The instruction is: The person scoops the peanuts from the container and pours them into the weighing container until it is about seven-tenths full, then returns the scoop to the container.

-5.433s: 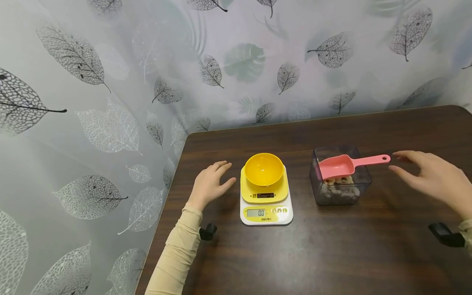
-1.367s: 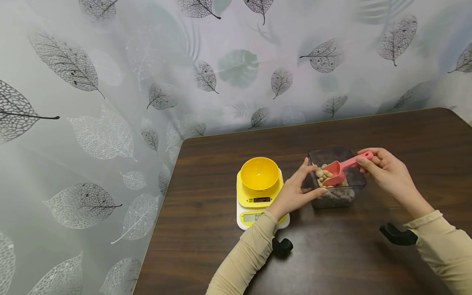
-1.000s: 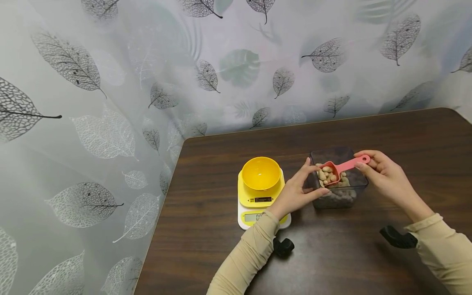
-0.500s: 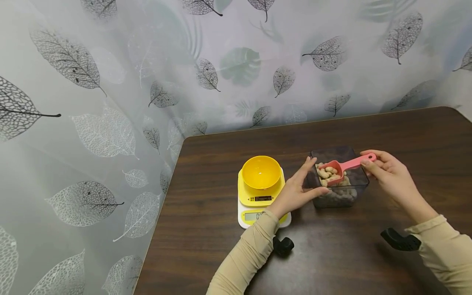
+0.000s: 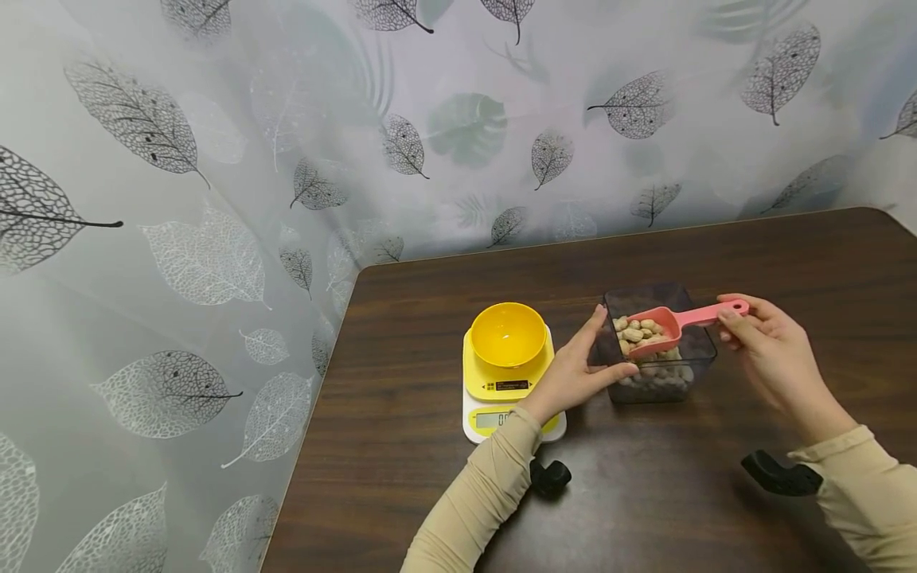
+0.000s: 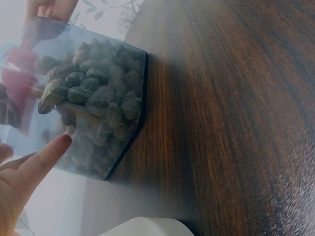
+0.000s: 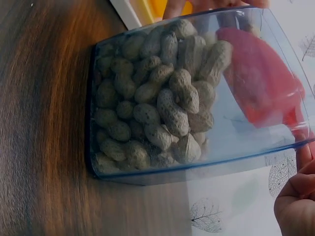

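Observation:
My right hand (image 5: pixel 777 350) pinches the handle of a pink scoop (image 5: pixel 691 317) between thumb and fingers. The scoop's bowl, with several peanuts (image 5: pixel 634 333) in it, lies inside the upper part of a clear, dark-tinted plastic container (image 5: pixel 698 374). Through the wall in the right wrist view, unshelled peanuts (image 7: pixel 147 113) fill the lower part, and the scoop (image 7: pixel 261 78) sits above them. My left hand (image 5: pixel 573 370) rests against the container's left side, its fingers and thumb fairly straight. In the left wrist view, a fingertip of the left hand (image 6: pixel 29 172) touches the clear wall.
Left of the container stands a yellow and white kitchen scale (image 5: pixel 478 390) bearing a yellow bowl (image 5: pixel 507 334); my left forearm partly covers its display. Everything stands on a dark wooden table (image 5: pixel 401 382). A leaf-patterned wall covering (image 5: pixel 286 143) closes off the back and left.
Both hands came in from apart; the left settled on the container and the right took the scoop's handle. The scoop dipped into the peanuts, then shifted right and levelled, now carrying some.

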Available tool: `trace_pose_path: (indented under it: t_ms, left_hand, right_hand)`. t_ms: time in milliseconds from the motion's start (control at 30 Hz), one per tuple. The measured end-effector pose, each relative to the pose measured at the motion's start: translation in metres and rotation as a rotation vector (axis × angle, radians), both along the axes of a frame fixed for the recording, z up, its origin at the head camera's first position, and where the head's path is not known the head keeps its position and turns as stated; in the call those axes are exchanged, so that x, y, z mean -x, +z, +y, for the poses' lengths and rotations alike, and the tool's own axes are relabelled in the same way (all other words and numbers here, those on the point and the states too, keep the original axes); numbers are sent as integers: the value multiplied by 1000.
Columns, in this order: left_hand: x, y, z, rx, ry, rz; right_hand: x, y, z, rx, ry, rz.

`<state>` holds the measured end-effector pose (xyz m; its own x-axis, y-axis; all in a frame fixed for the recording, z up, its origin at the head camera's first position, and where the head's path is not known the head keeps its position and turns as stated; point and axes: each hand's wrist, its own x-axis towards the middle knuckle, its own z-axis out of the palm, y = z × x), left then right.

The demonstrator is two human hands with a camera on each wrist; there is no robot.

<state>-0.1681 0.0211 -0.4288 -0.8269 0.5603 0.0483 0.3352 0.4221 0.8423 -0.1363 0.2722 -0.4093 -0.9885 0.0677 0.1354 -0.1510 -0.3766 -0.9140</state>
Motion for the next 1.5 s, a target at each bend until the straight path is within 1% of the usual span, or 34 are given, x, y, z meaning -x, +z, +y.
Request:
trace_pose_path:
  t_ms: [100, 133, 267, 367, 433, 667, 733, 1000, 1133, 1267, 1400, 1500]
  left_hand:
    - [0, -1, 1, -3, -2, 2]
    - [1, -1, 1, -3, -1, 3]
    - [1, -1, 2, -16, -1, -1]
    - [1, -1, 3, -26, -2, -7]
    - [1, -1, 3, -31, -3, -9]
    - [0, 2, 3, -34, -4, -4]
    - [0, 2, 3, -35, -4, -1]
    - [-1, 2, 3, -42, -9, 9]
    - [-2, 3, 3, -43, -13, 45]
    - [-1, 9, 1, -21, -3, 104]
    - [1, 16, -4, -30, -3, 126]
    - [4, 22, -9, -49, -4, 142]
  right_hand:
    - [-2, -1, 0, 44, -4, -5]
    - [-3, 0, 0, 64, 6, -1]
    - [-5, 0, -1, 171, 14, 36]
    - [-5, -1, 1, 224, 7, 53]
    - [-6, -2, 3, 249, 3, 49]
    - [-9, -4, 8, 297, 20, 11]
    - [-10, -5, 8, 293, 13, 8]
    - [-11, -3, 8, 321, 25, 25]
    - [-9, -1, 7, 353, 41, 42]
    - [-6, 5, 6, 374, 48, 58]
    - [-2, 13, 3, 371, 31, 70]
    - [3, 20, 0, 396, 52, 82]
